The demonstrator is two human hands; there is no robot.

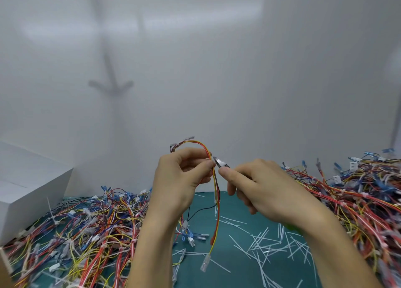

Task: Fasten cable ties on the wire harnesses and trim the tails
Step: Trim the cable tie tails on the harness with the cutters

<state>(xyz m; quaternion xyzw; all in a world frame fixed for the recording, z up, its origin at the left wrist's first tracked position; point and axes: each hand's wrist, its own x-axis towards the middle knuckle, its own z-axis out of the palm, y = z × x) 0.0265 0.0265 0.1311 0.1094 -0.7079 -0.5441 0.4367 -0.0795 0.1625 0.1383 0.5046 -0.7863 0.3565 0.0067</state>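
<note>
My left hand (181,177) pinches a red, yellow and orange wire harness (217,203) and holds it up above the green mat. The harness loops over the hand and hangs down, ending in a clear connector (205,264). My right hand (258,187) grips a small pair of cutters (220,163); its metal jaws touch the harness right beside my left fingertips. The cable tie at that spot is hidden by fingers and blades.
Tangled wire harnesses are piled at the left (82,233) and at the right (358,196). Several cut white tie tails (267,244) litter the green mat (230,272). A white box (28,185) stands at the far left. A white wall rises behind.
</note>
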